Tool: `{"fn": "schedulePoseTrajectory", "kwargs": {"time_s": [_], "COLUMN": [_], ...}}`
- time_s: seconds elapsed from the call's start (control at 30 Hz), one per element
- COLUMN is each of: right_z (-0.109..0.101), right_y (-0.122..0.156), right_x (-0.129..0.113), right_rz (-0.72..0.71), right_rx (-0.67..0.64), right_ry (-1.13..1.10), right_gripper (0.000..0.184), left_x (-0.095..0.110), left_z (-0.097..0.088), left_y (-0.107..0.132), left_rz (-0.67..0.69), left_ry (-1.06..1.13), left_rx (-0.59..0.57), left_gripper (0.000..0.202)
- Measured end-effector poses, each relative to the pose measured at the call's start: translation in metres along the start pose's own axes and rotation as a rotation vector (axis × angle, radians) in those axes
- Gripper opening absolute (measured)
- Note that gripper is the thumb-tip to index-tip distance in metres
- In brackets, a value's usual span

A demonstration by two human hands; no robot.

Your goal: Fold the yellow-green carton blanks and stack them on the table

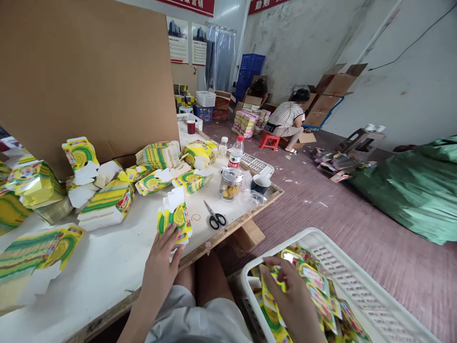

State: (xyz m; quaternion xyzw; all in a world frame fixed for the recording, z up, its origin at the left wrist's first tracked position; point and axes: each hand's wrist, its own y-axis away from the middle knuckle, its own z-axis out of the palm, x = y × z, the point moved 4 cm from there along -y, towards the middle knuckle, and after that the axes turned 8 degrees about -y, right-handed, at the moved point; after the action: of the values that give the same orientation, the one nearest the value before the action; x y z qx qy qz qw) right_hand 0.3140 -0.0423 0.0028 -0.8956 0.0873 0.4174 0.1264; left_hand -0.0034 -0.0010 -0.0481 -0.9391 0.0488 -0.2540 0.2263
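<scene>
My left hand lies on a small stack of flat yellow-and-green printed cartons near the table's front edge. Its fingers are stretched out over the lower part of the cartons, and the thumb is apart from them. On my right, my right hand reaches into a white plastic basket full of yellow-and-green packets. Those fingers are bent and apart just over the packets; nothing shows clearly held in them. Black-handled scissors and a rubber band lie right of the cartons.
More carton stacks cover the table's left and back, before a large cardboard sheet. A clear jar, red-capped bottle and dark cup stand at the right. A person sits beyond; green sacking lies right.
</scene>
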Motion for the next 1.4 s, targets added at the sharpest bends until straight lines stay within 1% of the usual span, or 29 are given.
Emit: {"fn": "schedulePoseTrajectory", "kwargs": {"time_s": [0.1,0.2,0.27,0.33,0.43,0.53,0.6,0.7,0.83,0.87,0.97,1.03,1.1,1.17,1.23,1.3,1.4], "right_z": [0.042,0.079,0.102,0.126,0.157,0.177,0.183,0.184,0.178,0.176,0.167,0.159,0.154,0.152,0.152,0.152,0.152], "right_y": [0.007,0.009,0.008,0.003,-0.009,-0.019,-0.022,-0.021,-0.020,-0.021,-0.022,-0.020,-0.012,0.001,0.015,0.025,0.033], "right_x": [-0.017,-0.040,-0.055,-0.066,-0.079,-0.090,-0.094,-0.095,-0.093,-0.093,-0.095,-0.096,-0.095,-0.090,-0.086,-0.083,-0.079], "right_rz": [0.075,0.120,0.133,0.139,0.127,0.095,0.082,0.089,0.106,0.112,0.148,0.179,0.268,0.409,0.524,0.576,0.618], "right_rx": [-0.148,-0.273,-0.332,-0.348,-0.317,-0.284,-0.259,-0.221,-0.159,-0.156,-0.204,-0.265,-0.342,-0.413,-0.461,-0.490,-0.501], "right_ry": [-0.188,-0.425,-0.581,-0.665,-0.671,-0.642,-0.631,-0.630,-0.661,-0.684,-0.798,-0.883,-0.994,-1.122,-1.239,-1.318,-1.383], "right_gripper": [0.042,0.045,0.048,0.048,0.043,0.039,0.035,0.027,0.007,0.005,0.016,0.024,0.031,0.036,0.038,0.035,0.033], "left_x": [-0.004,0.002,0.006,0.010,0.012,0.010,0.007,0.001,-0.004,-0.005,-0.007,-0.008,-0.005,0.003,0.015,0.025,0.035], "left_z": [-0.006,-0.017,-0.021,-0.022,-0.020,-0.017,-0.015,-0.012,-0.009,-0.010,-0.020,-0.025,-0.026,-0.023,-0.019,-0.015,-0.011], "left_y": [0.001,0.002,0.003,0.004,0.007,0.008,0.009,0.010,0.010,0.010,0.008,0.006,0.005,0.005,0.007,0.012,0.018], "left_rz": [-0.004,0.013,0.024,0.053,0.096,0.092,0.074,0.025,-0.112,-0.166,-0.376,-0.508,-0.572,-0.588,-0.580,-0.570,-0.549], "left_ry": [0.007,0.012,0.015,0.023,0.017,0.013,0.027,0.065,0.192,0.238,0.441,0.662,0.926,1.164,1.353,1.480,1.540], "left_rx": [0.020,0.057,0.084,0.111,0.140,0.141,0.142,0.143,0.077,0.071,0.091,0.098,0.037,-0.083,-0.215,-0.288,-0.327], "left_gripper": [0.030,0.028,0.028,0.027,0.025,0.024,0.023,0.022,0.025,0.029,0.047,0.057,0.059,0.056,0.052,0.048,0.043]}}
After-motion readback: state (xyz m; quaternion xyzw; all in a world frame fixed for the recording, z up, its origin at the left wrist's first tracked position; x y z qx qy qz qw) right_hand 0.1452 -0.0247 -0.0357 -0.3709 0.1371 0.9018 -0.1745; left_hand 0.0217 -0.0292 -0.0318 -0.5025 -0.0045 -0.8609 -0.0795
